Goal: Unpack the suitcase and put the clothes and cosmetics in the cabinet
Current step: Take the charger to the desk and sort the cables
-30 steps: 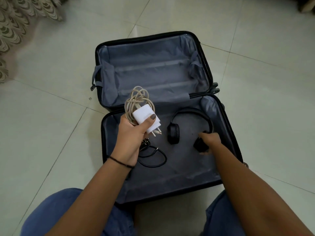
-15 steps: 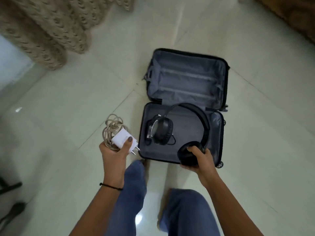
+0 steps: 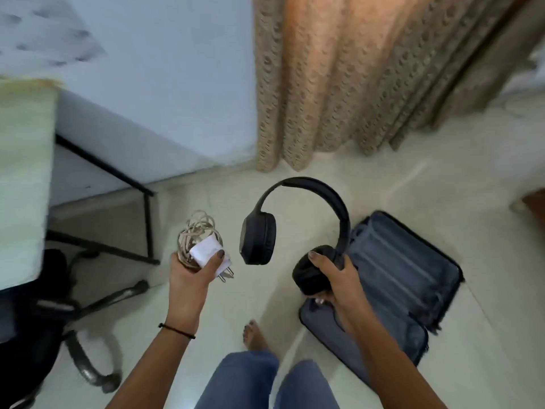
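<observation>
My left hand (image 3: 190, 278) grips a white charger plug (image 3: 210, 254) together with its coiled beige cable (image 3: 196, 231), held up in front of me. My right hand (image 3: 339, 278) holds black over-ear headphones (image 3: 298, 219) by the lower ear cup, the headband arching up and the other cup hanging free. The dark suitcase (image 3: 395, 278) lies open on the floor at the lower right, its grey lining showing; my right arm hides part of the near half.
A pale desk (image 3: 23, 178) with black metal legs (image 3: 147, 222) stands at the left, an office chair base (image 3: 88, 343) beneath it. A patterned curtain (image 3: 354, 78) hangs ahead beside a light wall. I stand on pale floor tiles, one bare foot (image 3: 255, 338) forward.
I have stood up and turned left, away from the suitcase. The headphones came out of the suitcase in my right hand; my left hand still carries the charger and cable.
</observation>
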